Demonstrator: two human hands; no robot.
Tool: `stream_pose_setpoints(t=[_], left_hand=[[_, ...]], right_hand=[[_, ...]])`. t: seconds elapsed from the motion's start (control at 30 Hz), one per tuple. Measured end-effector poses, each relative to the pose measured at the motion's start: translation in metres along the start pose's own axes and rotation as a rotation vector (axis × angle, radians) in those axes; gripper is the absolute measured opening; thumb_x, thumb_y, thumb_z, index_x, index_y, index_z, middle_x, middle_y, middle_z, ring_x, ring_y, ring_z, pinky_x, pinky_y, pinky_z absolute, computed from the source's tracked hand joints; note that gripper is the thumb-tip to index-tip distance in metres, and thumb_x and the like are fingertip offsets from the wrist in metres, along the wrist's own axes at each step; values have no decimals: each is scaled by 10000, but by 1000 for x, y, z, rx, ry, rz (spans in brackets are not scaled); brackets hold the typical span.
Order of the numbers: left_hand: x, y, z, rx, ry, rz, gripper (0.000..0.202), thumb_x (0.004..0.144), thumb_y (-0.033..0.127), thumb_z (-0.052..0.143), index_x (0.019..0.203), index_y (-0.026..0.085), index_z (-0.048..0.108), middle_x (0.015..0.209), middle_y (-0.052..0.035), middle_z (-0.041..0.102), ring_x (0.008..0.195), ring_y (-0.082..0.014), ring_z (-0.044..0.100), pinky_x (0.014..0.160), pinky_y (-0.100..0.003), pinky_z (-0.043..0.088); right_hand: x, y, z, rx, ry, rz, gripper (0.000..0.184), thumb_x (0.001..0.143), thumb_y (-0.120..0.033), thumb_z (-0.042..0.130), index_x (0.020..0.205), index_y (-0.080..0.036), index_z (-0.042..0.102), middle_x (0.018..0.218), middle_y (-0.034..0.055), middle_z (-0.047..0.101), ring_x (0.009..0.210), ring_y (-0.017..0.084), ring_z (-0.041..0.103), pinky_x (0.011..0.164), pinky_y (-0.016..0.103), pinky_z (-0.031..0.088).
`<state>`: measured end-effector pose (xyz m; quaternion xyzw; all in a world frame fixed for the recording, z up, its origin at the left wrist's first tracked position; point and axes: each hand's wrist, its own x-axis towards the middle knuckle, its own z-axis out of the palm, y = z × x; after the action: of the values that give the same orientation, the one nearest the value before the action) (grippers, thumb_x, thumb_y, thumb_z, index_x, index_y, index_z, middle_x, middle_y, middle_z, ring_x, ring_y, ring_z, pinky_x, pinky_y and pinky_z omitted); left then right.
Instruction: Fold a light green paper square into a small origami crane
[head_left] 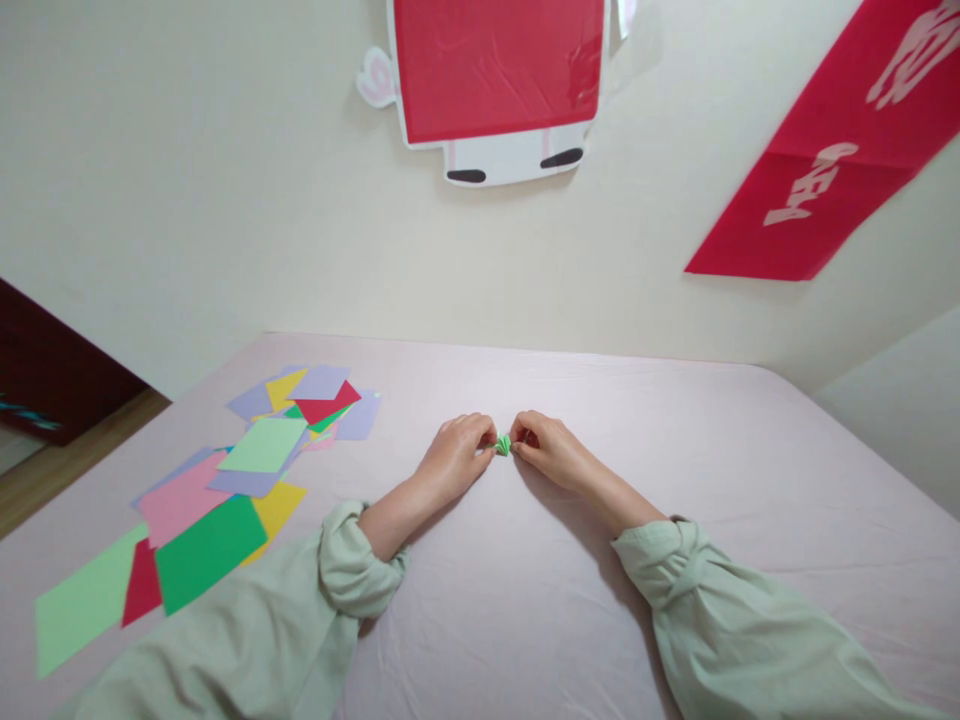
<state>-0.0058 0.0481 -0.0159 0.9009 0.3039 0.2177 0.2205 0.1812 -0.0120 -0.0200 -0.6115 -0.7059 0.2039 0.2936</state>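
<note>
A small piece of folded green paper (503,445) is held low over the cloth-covered table (525,600), between my two hands. Its left side is pinched by the thumb and fingers of my left hand (459,448). My right hand (551,447) has its thumb and index finger closed at the paper's right side. Several pleat-like folds show in the middle of the paper, while its ends are hidden by my fingertips.
Several coloured paper sheets lie overlapping on the left of the table, among them a dark green sheet (212,552), a pink sheet (184,497) and a light green sheet (90,600). A wall (525,270) with a red banner (810,180) rises behind the table.
</note>
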Motion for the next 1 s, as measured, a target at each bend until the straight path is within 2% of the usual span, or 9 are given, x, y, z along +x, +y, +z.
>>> stream_pose_setpoints(t=[0.23, 0.53, 0.67, 0.77, 0.9, 1.0], left_hand=[[0, 1, 0, -33, 3, -27, 83, 784, 141, 556, 805, 217, 530, 810, -3, 624, 790, -175, 576, 733, -297, 423], [1, 0, 1, -31, -6, -48, 132, 735, 120, 535, 819, 221, 522, 832, -11, 629, 823, -185, 585, 764, -309, 440], [1, -6, 4, -76, 46, -86, 148, 729, 99, 499, 817, 217, 520, 836, -15, 620, 818, -179, 581, 759, -304, 448], [4, -17, 7, -98, 172, -148, 169, 733, 67, 453, 803, 211, 506, 821, -20, 603, 813, -177, 572, 759, -309, 454], [8, -30, 8, -129, 270, -237, 174, 748, 50, 440, 791, 210, 496, 814, -15, 598, 810, -171, 576, 788, -320, 468], [9, -34, 9, -138, 278, -237, 167, 754, 56, 448, 787, 211, 497, 814, -11, 597, 812, -167, 579, 793, -314, 471]], right_hand=[[1, 6, -3, 146, 36, 66, 124, 742, -115, 482, 806, -188, 559, 730, -25, 579, 673, 130, 515, 646, 239, 384], [2, 9, -3, 197, 76, 96, 163, 710, -113, 443, 820, -194, 533, 760, -18, 593, 662, 130, 519, 644, 247, 399], [2, 3, -6, 192, 71, 104, 119, 724, -136, 464, 806, -197, 526, 708, -32, 563, 632, 126, 498, 614, 239, 382], [-1, -10, -10, 123, 64, 148, 14, 773, -215, 519, 778, -202, 517, 692, -28, 564, 620, 129, 501, 588, 240, 360], [-7, -32, -7, -155, 74, 220, 167, 775, -333, 630, 773, -216, 510, 709, -12, 579, 595, 134, 482, 557, 247, 287], [-9, -40, 4, -331, 108, 218, 162, 807, -313, 615, 748, -213, 502, 699, 11, 579, 564, 134, 448, 558, 268, 231]])
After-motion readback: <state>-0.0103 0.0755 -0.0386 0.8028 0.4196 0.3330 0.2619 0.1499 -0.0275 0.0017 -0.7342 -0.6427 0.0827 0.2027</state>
